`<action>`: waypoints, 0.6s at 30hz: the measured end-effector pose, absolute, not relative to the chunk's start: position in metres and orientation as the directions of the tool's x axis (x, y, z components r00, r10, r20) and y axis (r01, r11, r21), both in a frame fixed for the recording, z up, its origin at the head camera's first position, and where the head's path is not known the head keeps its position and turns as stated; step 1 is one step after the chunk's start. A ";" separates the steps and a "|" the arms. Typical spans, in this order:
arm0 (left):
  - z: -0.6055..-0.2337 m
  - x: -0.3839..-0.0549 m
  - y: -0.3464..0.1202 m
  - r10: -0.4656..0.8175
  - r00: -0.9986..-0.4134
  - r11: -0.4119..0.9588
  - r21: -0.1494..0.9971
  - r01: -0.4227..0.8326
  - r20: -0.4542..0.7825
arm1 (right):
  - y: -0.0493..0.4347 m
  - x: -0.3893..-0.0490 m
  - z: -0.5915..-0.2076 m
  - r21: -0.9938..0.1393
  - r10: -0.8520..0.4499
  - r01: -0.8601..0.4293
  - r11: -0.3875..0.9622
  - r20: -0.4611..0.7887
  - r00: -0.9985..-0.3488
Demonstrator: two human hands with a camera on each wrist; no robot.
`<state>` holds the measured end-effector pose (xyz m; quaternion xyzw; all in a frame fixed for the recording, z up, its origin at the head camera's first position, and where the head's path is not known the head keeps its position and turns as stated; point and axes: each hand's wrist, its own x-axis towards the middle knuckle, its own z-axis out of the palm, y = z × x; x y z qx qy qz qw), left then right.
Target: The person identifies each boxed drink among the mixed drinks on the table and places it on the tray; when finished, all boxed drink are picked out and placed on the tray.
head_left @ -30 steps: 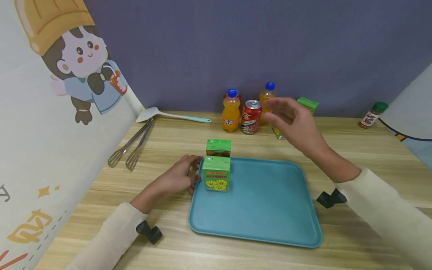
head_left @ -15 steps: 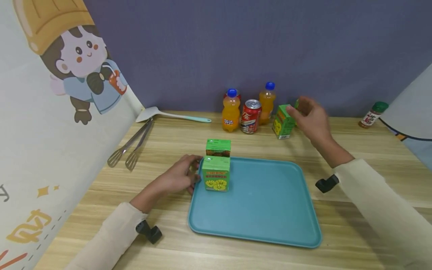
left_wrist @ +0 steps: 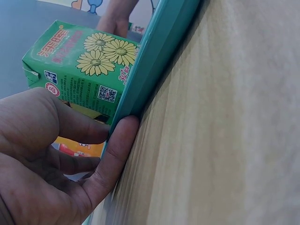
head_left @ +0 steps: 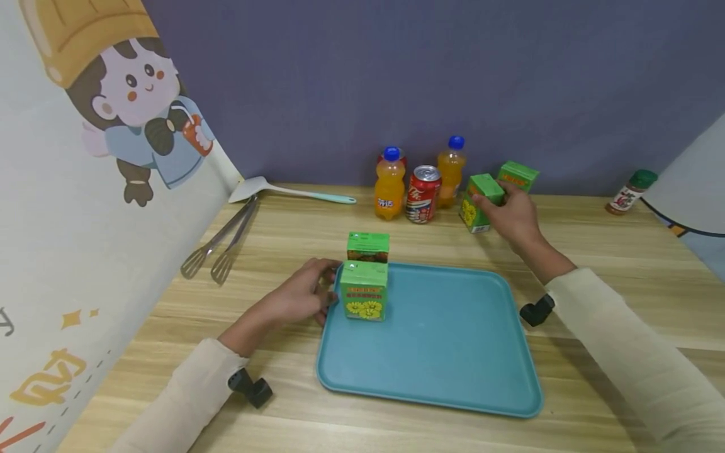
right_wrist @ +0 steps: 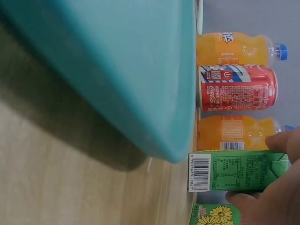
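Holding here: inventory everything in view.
Tray: 1, teal, centre.
Cartons: 4, green, two tray left, two back right.
Bottles: 2, orange, back centre.
Can: 1, red, between bottles.
Unclear red object: 1, behind left bottle.
Spatula: 1, white and blue, back left.
Tongs: 1, metallic, left.
Jar: 1, green lid, far right.
Table: 1, pale wood, underneath.
Wall: 1, slate, behind.
Cartoon: 1, multicoloured, left.
Sleeves: 2, cream, forearms.
Wrist cameras: 2, black, wrists.
Left hand: 1, pinching tray rim.
Right hand: 1, holding a carton.

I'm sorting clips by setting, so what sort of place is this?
Probably a staged kitchen-style tabletop rather than a working kitchen: a cartoon figure on the side panel, a white spatula and a blue-green tray on the wood-grain table.
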<state>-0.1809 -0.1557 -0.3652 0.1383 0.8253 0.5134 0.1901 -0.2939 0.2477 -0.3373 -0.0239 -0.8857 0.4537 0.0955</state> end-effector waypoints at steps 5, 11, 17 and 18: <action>-0.364 -0.180 -0.155 0.424 -0.889 0.438 0.898 0.032 -0.175 | 0.248 -0.295 -0.337 -0.826 0.154 -0.030 0.563 0.140 -0.978; -0.364 -0.179 -0.155 0.425 -0.888 0.430 0.902 0.029 -0.174 | 0.249 -0.292 -0.334 -0.839 0.163 -0.026 0.543 0.136 -0.977; -0.363 -0.180 -0.155 0.422 -0.889 0.432 0.902 0.027 -0.175 | 0.249 -0.285 -0.323 -0.837 0.130 -0.105 0.537 0.205 -0.970; -0.363 -0.180 -0.155 0.422 -0.889 0.433 0.901 0.026 -0.176 | 0.249 -0.283 -0.320 -0.837 0.115 -0.124 0.533 0.217 -0.970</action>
